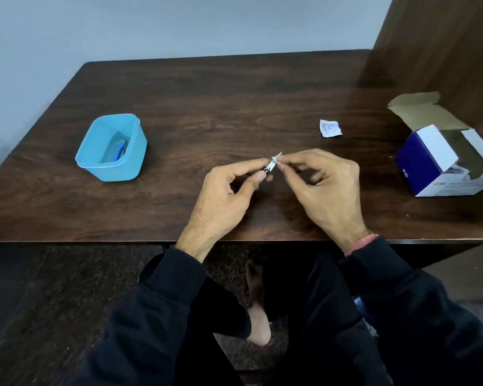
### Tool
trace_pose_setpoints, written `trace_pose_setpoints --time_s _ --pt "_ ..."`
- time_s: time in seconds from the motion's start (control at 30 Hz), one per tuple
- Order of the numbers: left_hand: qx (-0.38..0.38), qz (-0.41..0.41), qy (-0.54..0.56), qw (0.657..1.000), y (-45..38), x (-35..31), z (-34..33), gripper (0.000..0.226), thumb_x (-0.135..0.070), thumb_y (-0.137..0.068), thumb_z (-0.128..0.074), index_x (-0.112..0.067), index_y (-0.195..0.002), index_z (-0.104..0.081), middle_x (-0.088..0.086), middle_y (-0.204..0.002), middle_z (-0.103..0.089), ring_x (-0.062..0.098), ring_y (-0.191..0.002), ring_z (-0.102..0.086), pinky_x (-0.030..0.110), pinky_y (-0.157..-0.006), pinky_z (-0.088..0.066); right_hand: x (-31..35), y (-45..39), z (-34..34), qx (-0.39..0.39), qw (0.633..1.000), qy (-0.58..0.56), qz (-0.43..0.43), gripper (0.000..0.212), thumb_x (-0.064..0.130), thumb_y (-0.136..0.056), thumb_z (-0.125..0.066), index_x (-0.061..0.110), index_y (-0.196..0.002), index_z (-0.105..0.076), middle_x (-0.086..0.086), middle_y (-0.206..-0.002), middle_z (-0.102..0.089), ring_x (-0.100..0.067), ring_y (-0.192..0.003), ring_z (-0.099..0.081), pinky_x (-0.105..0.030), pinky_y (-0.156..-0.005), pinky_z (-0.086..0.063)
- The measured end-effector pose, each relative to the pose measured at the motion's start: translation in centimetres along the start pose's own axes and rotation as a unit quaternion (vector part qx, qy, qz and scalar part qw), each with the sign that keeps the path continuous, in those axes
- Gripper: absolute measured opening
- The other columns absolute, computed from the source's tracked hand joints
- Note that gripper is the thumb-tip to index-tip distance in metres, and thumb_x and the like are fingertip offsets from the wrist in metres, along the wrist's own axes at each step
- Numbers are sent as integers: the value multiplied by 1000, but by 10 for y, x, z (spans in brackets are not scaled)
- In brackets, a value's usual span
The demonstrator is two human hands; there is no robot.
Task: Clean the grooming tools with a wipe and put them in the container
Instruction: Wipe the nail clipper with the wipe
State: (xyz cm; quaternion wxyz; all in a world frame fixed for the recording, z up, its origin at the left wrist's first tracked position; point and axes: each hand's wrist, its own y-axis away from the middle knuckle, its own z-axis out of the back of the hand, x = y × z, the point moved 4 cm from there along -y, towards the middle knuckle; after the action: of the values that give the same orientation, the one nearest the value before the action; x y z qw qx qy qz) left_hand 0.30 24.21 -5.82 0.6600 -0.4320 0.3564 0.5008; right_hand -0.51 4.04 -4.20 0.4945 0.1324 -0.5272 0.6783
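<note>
My left hand (229, 185) pinches the clipper (271, 165) above the desk (234, 107), steadying it so my right hand (324, 185) can pinch the wipe (280, 158) around its tip. The container (112, 149) waits left.

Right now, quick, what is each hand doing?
Left hand: holds the small metal nail clipper between thumb and fingers.
Right hand: pinches a small white wipe against the clipper's tip.
</note>
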Motion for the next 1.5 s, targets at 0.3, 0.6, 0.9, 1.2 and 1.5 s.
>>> trace_pose_setpoints --time_s 0.3,0.6,0.9,1.2,1.5 --pt "10 -16 -9 1000 -1 2 -2 24 -18 -110 -73 -28 -128 -85 -17 -115 -85 10 -116 -79 48 -112 -59 1 4 -2 -27 995 60 76 13 4 -96 -84 12 -106 -88 3 -101 -79 -10 -83 -74 -30 -71 -63" --pt "24 0 -31 999 0 4 -2 22 -28 -110 -73 -35 -127 -85 -23 -115 -84 1 -125 -74 47 -116 -56 -4 3 -4 -11 996 80 45 5 9 -96 -85 12 -98 -87 5 -94 -73 -11 -70 -63 -35 -69 -60" --pt "13 -7 -13 1000 0 2 -1 23 -20 -111 -72 -29 -126 -85 -17 -110 -84 4 -116 -76 41 -114 -56 -12 -1 -4 -9 1000 17 -8 13 5 -93 -86 15 -101 -89 8 -95 -76 -16 -61 -61 -23 -63 -52" --pt "7 -18 2 1000 2 -2 1 23 -15 -110 -72 -24 -126 -85 -12 -108 -85 -1 -105 -75 31 -110 -57 -10 0 -4 19 1000 -9 -8 9 9 -95 -87 15 -101 -89 7 -96 -77 -18 -61 -61 -19 -61 -46" --pt "3 -27 0 1000 1 -1 1 23 -11 -110 -72 -21 -125 -85 -11 -110 -86 6 -115 -78 37 -113 -58 -6 5 -8 47 999 -11 20 12 6 -95 -86 15 -103 -89 7 -97 -77 -17 -62 -61 -16 -63 -46"
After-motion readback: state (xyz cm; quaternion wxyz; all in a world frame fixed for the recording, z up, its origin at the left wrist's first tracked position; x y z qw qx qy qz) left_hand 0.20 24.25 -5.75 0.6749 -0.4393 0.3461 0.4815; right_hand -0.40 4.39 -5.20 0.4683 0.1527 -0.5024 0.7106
